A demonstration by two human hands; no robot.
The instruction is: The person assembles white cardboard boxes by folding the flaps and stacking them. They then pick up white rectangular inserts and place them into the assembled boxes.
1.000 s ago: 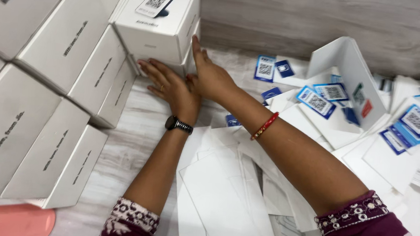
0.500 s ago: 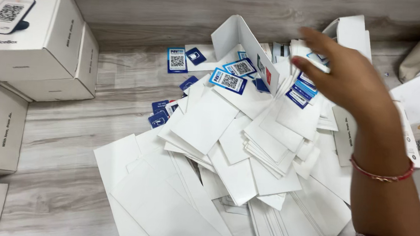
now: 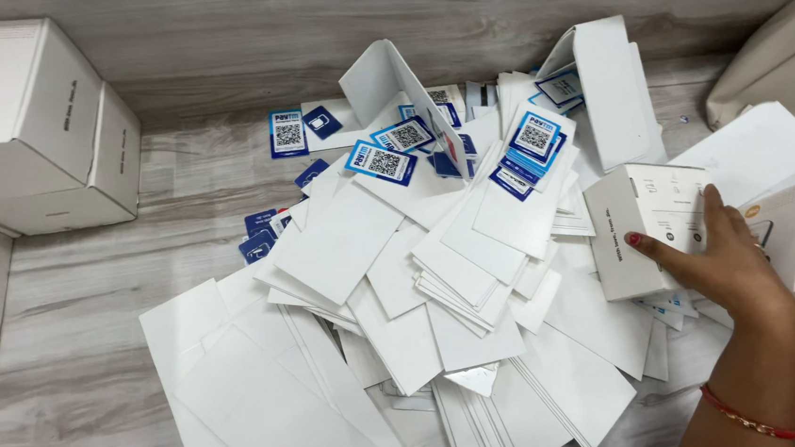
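Right hand (image 3: 730, 264), red bangle at the wrist, fingers spread and gripping a small white box (image 3: 648, 229) at the right edge of the card pile (image 3: 431, 283). Left hand out of view. Beyond: blue-printed cards (image 3: 383, 161); stacked white boxes (image 3: 36, 129) far left.

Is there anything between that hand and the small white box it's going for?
Nothing visible. The right hand already rests on the small white box, fingers on its top and thumb on its side. The box sits on the pile of white cards. The left hand is out of view.
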